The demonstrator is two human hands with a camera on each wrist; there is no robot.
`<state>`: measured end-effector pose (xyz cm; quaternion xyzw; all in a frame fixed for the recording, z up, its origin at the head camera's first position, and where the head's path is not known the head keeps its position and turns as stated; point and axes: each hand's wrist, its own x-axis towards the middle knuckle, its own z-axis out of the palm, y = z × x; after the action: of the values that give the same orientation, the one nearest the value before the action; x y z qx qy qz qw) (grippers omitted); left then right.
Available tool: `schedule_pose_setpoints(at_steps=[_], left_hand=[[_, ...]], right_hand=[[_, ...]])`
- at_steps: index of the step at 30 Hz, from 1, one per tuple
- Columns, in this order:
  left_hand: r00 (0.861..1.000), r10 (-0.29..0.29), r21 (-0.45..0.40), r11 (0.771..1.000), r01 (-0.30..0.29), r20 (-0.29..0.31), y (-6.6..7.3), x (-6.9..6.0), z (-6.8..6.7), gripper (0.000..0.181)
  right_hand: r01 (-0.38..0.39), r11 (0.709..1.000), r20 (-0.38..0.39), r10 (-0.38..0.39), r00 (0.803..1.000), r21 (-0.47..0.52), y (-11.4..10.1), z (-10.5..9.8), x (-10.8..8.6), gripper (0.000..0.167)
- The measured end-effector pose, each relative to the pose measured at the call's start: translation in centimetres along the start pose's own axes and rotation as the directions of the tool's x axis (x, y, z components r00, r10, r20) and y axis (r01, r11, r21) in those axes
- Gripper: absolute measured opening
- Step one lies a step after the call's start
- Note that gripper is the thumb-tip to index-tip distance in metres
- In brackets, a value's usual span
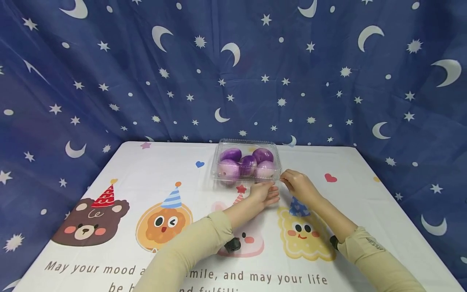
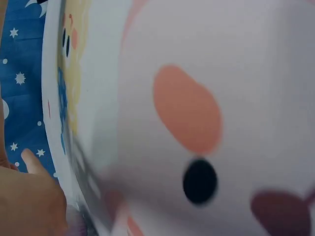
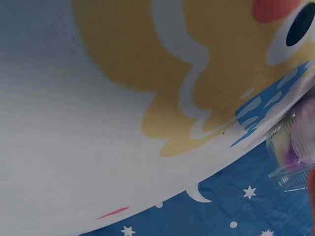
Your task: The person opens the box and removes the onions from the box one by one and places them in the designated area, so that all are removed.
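A clear plastic container (image 1: 247, 179) holding several round purple-and-white vegetables (image 1: 228, 168) is near the table's back edge in the head view. At its front right corner, the right hand (image 1: 300, 187) pinches the rim with bent fingers. The left hand (image 1: 263, 194) lies at the front edge, palm partly up and fingers extended to the right; whether it bears on the plastic cannot be told. Part of the left hand (image 2: 32, 201) shows in the left wrist view. In the right wrist view, the container (image 3: 290, 162) appears at the right edge beside a sliver of the right hand (image 3: 311, 196).
A white tablecloth (image 1: 120, 166) with printed cartoon figures and lettering covers the table. Behind it hangs a blue curtain (image 1: 255, 109) with moons and stars. Small dark objects are at both wrists, one (image 1: 232, 244) beside the left sleeve.
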<state>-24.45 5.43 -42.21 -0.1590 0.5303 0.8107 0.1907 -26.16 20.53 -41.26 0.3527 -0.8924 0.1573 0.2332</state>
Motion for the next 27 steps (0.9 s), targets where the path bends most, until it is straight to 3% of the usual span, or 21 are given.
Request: schedule_pose_setpoints(at_steps=[5, 11, 15, 19, 23, 27], left_hand=[[0.998, 0.0, -0.062, 0.998, -0.004, -0.056, -0.4, 0.4, 0.7, 0.023], [1.0, 0.002, -0.075, 0.997, -0.003, -0.012, -0.5, 0.3, 1.5, 0.024], [1.0, 0.007, -0.083, 0.996, -0.008, -0.012, -0.7, 0.2, 1.6, 0.023], [1.0, 0.021, -0.061, 0.998, -0.021, -0.008, -0.6, 0.3, 1.4, 0.024], [1.0, 0.03, -0.064, 0.997, -0.03, 0.0, -0.6, 0.6, 1.4, 0.025], [0.999, 0.042, -0.049, 0.998, -0.043, -0.012, -1.0, 0.9, 1.7, 0.022]], right_hand=[[0.098, 0.987, 0.004, -0.098, 0.995, -0.127, -0.3, 0.1, 0.1, 0.015], [0.153, 0.953, 0.082, -0.137, 0.987, -0.261, -0.7, 0.0, -0.1, 0.029], [0.172, 0.92, 0.095, -0.148, 0.984, -0.351, -1.3, 0.3, -0.3, 0.025], [0.18, 0.898, 0.076, -0.164, 0.984, -0.402, -1.6, 0.6, 0.0, 0.021], [0.248, 0.876, 0.078, -0.237, 0.968, -0.415, -1.0, 0.9, 0.2, 0.022], [0.293, 0.878, 0.086, -0.282, 0.956, -0.379, -0.1, 0.6, 0.4, 0.029]])
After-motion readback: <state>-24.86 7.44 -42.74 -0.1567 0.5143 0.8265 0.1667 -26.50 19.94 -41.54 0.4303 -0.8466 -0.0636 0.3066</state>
